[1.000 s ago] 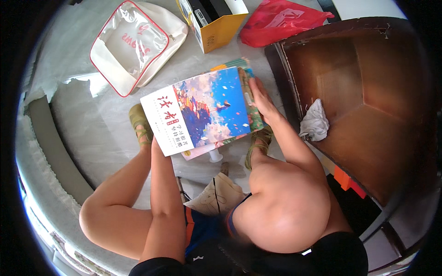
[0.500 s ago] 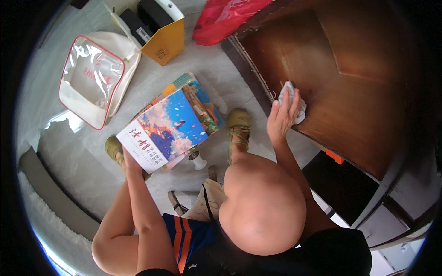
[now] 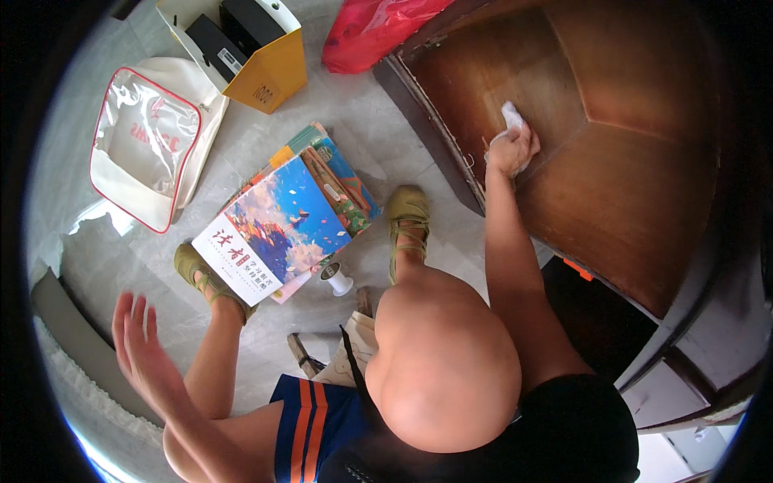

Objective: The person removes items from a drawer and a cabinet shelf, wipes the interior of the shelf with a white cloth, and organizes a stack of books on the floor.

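Note:
My right hand [image 3: 512, 151] is closed round a crumpled white cloth [image 3: 512, 117], pressed against the wooden bottom of a brown drawer-like compartment [image 3: 523, 64]. Part of the cloth sticks out beyond the fingers, and the rest is hidden under the palm. Over on the left, my left hand [image 3: 143, 354] is raised above my leg with its fingers stretched out, holding nothing. A stack of books and magazines lies on the floor between my feet, topped by a magazine [image 3: 282, 221] with a blue sky picture.
A white bag [image 3: 145, 149] with a clear, red-edged panel lies at the left. Behind the books stands a yellow box [image 3: 274, 76] holding black items, with a red plastic bag [image 3: 374, 32] beside it. A small white spool-shaped object [image 3: 336, 280] is near my feet.
My left hand has lifted from beside my lower leg and swung out left. My right hand has slid the cloth farther into the compartment, its fingers now curled round it. The whole view has shifted slightly.

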A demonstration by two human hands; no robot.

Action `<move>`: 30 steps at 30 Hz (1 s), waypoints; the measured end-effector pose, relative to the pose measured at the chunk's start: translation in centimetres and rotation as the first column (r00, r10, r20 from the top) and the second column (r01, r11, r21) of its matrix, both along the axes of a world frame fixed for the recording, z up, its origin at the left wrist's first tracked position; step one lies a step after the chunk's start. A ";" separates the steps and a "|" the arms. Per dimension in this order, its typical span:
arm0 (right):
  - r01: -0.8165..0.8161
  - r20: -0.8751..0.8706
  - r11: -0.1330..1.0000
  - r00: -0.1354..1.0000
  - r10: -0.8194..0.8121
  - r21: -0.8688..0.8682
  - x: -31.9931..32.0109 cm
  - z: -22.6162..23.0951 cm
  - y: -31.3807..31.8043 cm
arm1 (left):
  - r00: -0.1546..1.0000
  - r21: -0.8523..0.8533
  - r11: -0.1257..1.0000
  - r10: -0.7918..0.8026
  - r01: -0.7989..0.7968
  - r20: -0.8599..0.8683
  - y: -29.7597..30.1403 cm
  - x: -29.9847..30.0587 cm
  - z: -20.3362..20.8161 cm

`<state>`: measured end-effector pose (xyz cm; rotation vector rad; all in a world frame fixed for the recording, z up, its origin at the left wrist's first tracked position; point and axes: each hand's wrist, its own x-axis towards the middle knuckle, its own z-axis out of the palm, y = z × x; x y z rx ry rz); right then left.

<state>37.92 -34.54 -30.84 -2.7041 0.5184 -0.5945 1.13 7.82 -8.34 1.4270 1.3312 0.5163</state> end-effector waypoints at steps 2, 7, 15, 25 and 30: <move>-0.434 0.020 0.890 0.898 0.440 -0.137 0.3 0.5 -1.5 | 0.937 0.100 0.935 -0.328 0.340 -0.117 -0.2 -3.3 2.7; -0.339 -0.371 0.910 0.898 0.238 -0.238 -5.2 2.6 -0.2 | 0.855 0.122 0.869 -0.430 0.479 -0.291 -1.1 -5.0 6.0; -0.702 -0.121 0.692 0.682 0.721 0.171 -10.6 4.9 3.5 | 0.428 0.218 0.371 -0.824 0.903 -0.371 -2.6 0.9 11.8; -0.425 -0.249 0.894 0.889 0.384 -0.143 8.5 1.6 3.3 | 0.181 0.085 0.160 -0.899 0.983 -0.398 -4.0 2.9 12.2; -0.823 -0.270 0.557 0.565 0.780 -0.112 -3.3 1.5 4.1 | 0.406 0.020 0.421 -0.861 0.907 -0.305 -4.3 2.0 8.1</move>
